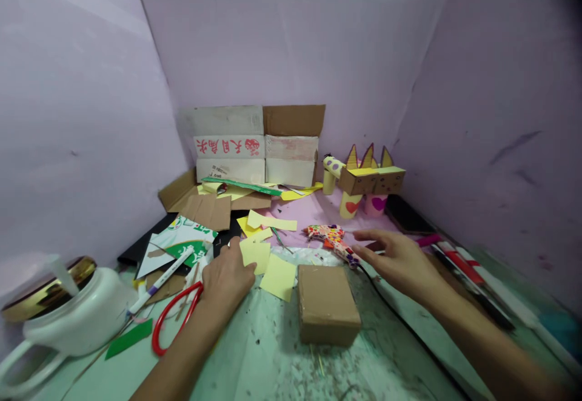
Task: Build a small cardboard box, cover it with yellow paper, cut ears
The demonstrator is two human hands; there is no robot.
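Note:
My left hand (228, 275) is low over the table with its back upward. Its thumb and index finger are apart beside a pale yellow paper piece (255, 255); the other fingers are partly hidden. Red-handled scissors (159, 328) lie against its wrist side, blades hidden. A yellow paper square (278, 276) lies to its right. My right hand (394, 260) is open, fingers stretched toward a flower-patterned hot glue gun (334, 240), near its handle and black cord. Between my hands sits a small closed brown cardboard box (328, 298).
Cardboard figures with pointed ears (373, 179) stand on paper-roll legs at the back right. A flattened carton (259, 146) leans on the back wall above paper scraps. Markers (473, 279) and a dark phone (409, 216) lie right; a white teapot-shaped pot (82, 316) stands left.

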